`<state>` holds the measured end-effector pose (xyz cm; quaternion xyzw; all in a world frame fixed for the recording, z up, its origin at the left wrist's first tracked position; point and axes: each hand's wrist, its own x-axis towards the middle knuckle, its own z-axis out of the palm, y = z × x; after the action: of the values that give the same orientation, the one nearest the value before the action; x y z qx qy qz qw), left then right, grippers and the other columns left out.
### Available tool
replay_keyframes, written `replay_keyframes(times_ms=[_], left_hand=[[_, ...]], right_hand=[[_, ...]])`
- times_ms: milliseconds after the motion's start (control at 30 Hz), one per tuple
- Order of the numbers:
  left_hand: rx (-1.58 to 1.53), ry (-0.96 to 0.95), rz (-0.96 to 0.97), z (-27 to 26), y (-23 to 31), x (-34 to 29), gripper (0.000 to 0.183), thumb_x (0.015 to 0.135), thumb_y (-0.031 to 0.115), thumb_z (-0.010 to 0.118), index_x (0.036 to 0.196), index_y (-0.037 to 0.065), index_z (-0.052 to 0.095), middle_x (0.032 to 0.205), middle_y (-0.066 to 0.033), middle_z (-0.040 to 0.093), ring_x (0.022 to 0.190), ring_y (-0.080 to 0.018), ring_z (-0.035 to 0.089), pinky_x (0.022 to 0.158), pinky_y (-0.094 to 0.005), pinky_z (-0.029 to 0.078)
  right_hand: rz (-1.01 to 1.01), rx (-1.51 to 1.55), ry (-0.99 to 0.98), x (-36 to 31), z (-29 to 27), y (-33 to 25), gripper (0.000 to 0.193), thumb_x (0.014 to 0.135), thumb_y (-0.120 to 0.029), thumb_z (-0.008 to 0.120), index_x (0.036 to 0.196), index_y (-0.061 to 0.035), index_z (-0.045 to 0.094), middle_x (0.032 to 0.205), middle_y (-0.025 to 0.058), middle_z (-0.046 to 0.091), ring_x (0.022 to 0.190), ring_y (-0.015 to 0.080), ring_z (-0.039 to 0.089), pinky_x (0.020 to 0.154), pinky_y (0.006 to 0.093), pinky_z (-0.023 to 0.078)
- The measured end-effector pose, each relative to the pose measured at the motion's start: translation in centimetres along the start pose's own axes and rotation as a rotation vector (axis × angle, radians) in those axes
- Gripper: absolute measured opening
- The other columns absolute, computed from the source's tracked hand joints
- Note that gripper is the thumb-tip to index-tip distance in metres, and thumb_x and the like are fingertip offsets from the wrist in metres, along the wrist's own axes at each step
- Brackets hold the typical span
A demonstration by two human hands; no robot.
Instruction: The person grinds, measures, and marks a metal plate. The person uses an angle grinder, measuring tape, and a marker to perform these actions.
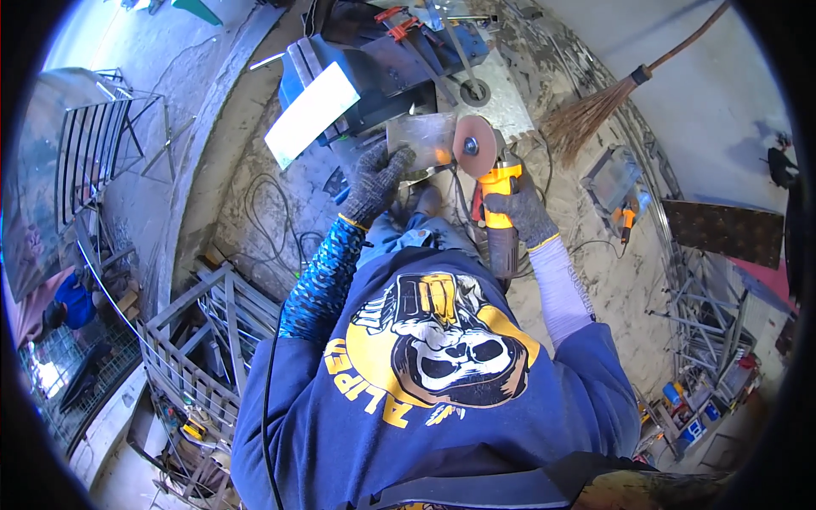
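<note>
My left hand, in a dark grey knit glove, is closed on the near edge of a small flat metal plate. Wrapped around the yellow body of an angle grinder is my right hand, gloved the same way. The grinder's reddish-brown disc stands beside the plate's right edge; I cannot tell whether they touch. A small orange spot shows on the plate near the disc. Just beyond my left hand, a bright white rectangular sheet lies across a blue metal machine or vise.
A red clamp sits at the far side of the work area. A broom leans at the right. Black cables loop over the floor at left. Metal frames are stacked at lower left, others at right. Another person in blue is far left.
</note>
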<state>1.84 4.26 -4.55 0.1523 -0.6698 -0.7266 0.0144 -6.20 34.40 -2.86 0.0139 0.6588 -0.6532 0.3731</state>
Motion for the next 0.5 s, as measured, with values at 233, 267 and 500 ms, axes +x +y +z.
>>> replay_keyframes(times_ms=[233, 267, 500], left_hand=[[0.141, -0.064, 0.028, -0.2, -0.5, 0.3, 0.030, 0.108, 0.016, 0.065, 0.131, -0.004, 0.069, 0.119, -0.0106, 0.076, 0.107, -0.0168, 0.068, 0.095, -0.0341, 0.057], [0.141, -0.063, 0.022, -0.3, -0.7, 0.4, 0.030, 0.108, 0.016, 0.065, 0.131, -0.004, 0.069, 0.118, -0.0108, 0.076, 0.106, -0.0169, 0.068, 0.094, -0.0343, 0.057], [0.168, -0.092, -0.003, -0.2, -1.7, -0.1, 0.027, 0.108, 0.017, 0.066, 0.126, -0.003, 0.071, 0.114, -0.0105, 0.077, 0.101, -0.0158, 0.069, 0.088, -0.0343, 0.057]], right_hand=[[-0.003, 0.032, 0.032, 0.4, 0.1, 0.6, 0.064, 0.077, -0.008, 0.087, 0.136, -0.0037, 0.061, 0.111, 0.0087, 0.075, 0.093, 0.0215, 0.075, 0.082, 0.0372, 0.064], [0.011, 0.014, 0.033, 0.5, 0.0, 0.8, 0.065, 0.077, -0.007, 0.088, 0.136, -0.0041, 0.060, 0.112, 0.0087, 0.075, 0.093, 0.0215, 0.075, 0.083, 0.0375, 0.064], [0.042, 0.053, 0.011, 0.4, 0.1, 0.8, 0.068, 0.077, -0.005, 0.087, 0.138, -0.0057, 0.058, 0.112, 0.0083, 0.074, 0.095, 0.0219, 0.075, 0.083, 0.0380, 0.065]])
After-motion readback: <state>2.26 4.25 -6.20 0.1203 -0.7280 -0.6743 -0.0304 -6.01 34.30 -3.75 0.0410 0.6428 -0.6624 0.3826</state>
